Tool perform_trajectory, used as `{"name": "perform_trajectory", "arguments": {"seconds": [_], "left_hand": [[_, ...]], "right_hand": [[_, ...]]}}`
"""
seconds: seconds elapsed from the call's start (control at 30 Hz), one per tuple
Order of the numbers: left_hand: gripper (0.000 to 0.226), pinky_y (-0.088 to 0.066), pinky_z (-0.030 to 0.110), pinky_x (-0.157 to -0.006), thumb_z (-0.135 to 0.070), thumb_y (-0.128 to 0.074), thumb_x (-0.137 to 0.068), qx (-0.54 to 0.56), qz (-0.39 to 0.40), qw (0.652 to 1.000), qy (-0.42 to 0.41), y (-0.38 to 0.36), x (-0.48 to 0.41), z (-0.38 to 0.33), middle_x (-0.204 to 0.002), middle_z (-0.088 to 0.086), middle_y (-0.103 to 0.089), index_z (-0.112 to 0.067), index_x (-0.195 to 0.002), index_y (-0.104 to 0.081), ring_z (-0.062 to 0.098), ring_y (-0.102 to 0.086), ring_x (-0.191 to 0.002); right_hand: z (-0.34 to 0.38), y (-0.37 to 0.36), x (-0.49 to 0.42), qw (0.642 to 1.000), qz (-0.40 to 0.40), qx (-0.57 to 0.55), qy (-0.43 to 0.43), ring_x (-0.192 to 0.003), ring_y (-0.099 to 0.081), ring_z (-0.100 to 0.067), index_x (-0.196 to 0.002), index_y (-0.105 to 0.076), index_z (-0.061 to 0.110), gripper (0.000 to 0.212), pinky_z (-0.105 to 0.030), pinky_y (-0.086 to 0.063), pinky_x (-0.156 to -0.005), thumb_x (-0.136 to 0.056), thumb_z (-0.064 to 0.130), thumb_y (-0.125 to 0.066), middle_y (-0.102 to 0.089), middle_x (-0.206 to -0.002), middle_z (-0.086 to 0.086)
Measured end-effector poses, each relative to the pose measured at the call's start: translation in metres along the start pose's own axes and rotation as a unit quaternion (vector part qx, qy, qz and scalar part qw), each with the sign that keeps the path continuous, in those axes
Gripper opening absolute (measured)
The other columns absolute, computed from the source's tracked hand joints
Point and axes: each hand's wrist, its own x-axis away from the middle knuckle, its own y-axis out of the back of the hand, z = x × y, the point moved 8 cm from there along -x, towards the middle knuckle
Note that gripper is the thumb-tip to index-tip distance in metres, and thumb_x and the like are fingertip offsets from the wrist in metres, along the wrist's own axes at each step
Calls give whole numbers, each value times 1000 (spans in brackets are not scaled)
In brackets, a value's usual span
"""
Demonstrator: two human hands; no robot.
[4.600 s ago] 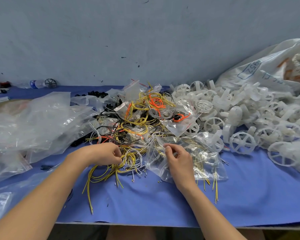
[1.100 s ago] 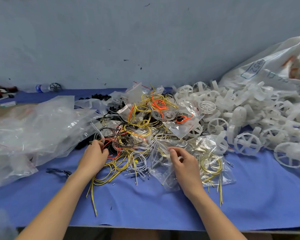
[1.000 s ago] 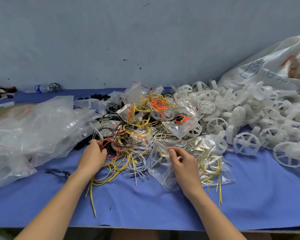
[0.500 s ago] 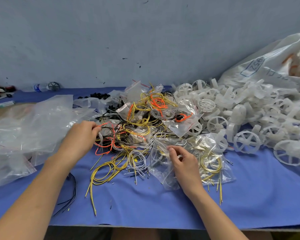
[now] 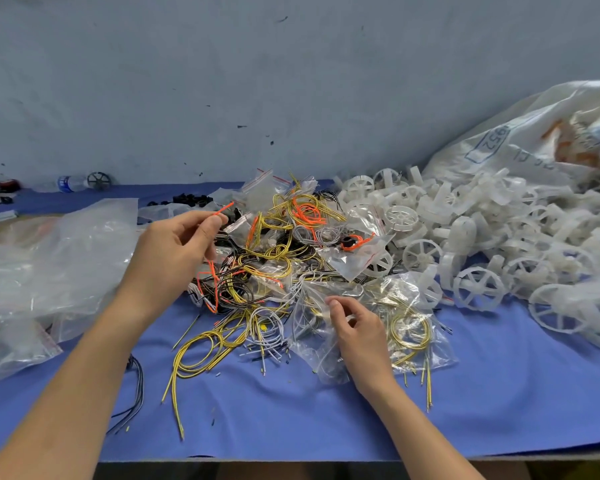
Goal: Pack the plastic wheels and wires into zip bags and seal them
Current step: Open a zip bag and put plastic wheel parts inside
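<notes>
White spoked plastic wheels (image 5: 478,289) lie heaped across the tabletop's right side. A tangle of yellow, black, grey and orange wires (image 5: 267,258) fills the middle, and loose yellow wires (image 5: 194,358) trail toward the front edge. The left hand (image 5: 168,251) pinches 1 orange wire (image 5: 222,209) above the tangle. The right hand (image 5: 357,334) pinches a crumpled clear zip bag (image 5: 326,355) just right of the tangle.

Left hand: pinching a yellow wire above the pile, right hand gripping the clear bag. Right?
Not quite. The left hand pinches an orange wire, not a yellow one, as the head view shows. The right hand does grip the clear bag.
</notes>
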Motion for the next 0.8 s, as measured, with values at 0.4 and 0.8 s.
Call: {"name": "perform_trajectory", "arguments": {"seconds": [0.4,0.8], "left_hand": [[34,-49,33,-65,-21,-45,-98,-383,153,888,205,-4,13,108,-75,14,-71,-1,-77,-63,29,-64,-67],[26,-49,38,-75,-6,-40,-95,-292,131,931,178,-16,25,113,-101,7,-65,-20,-105,-60,23,-61,-80]], "right_hand": [[-4,-1,-2,1000,3,8,0,-63,-57,-6,-102,-73,30,17,-26,-45,-64,-99,34,-57,-70,-78,9],[-4,-2,-3,999,4,29,14,-65,-58,-3,-101,-74,31,17,-21,-41,-63,-99,35,-57,-70,-81,11]]}}
